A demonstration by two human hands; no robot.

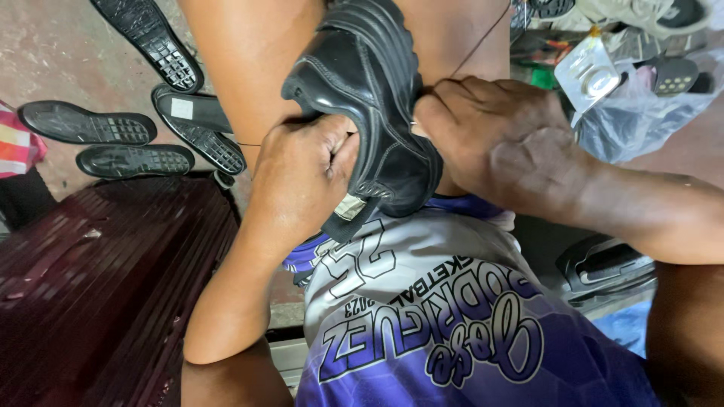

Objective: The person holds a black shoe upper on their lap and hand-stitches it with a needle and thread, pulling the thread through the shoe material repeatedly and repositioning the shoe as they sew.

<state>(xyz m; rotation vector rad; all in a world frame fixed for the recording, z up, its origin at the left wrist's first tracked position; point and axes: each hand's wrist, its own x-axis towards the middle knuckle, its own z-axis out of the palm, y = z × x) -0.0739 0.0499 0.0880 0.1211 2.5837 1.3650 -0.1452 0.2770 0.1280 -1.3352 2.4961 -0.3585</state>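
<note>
Between the person's knees, pressed against the bare legs, sits a black leather shoe [369,105], toe pointing up and away, its heel end down near the shirt. Both hands are clamped on it. The left hand [305,169] is curled into a fist against the shoe's near side, knuckles up; its fingertips are tucked under and cannot be seen, so what they pinch is unclear. The right hand [498,139] grips the other side, thumb and forefinger pressed to the edge of the upper; whatever small thing they may hold there is too small to make out. A thin dark thread [483,38] runs from by the right hand up across the leg and out of the top of the picture. Another fine strand shows by the left wrist, its ends lost behind the hand.

The shoe's sole is turned away and hidden, and the top of the shoe is cut off by the picture edge. A purple and white sports shirt [445,324] fills the lower middle.

On the floor at upper left lie several loose black soles [136,158], tread up; one is cut off at the top. A dark red ribbed surface [105,294] takes up the lower left. At upper right, a crumpled clear plastic bag [633,113] half covers other things, hard to identify.
</note>
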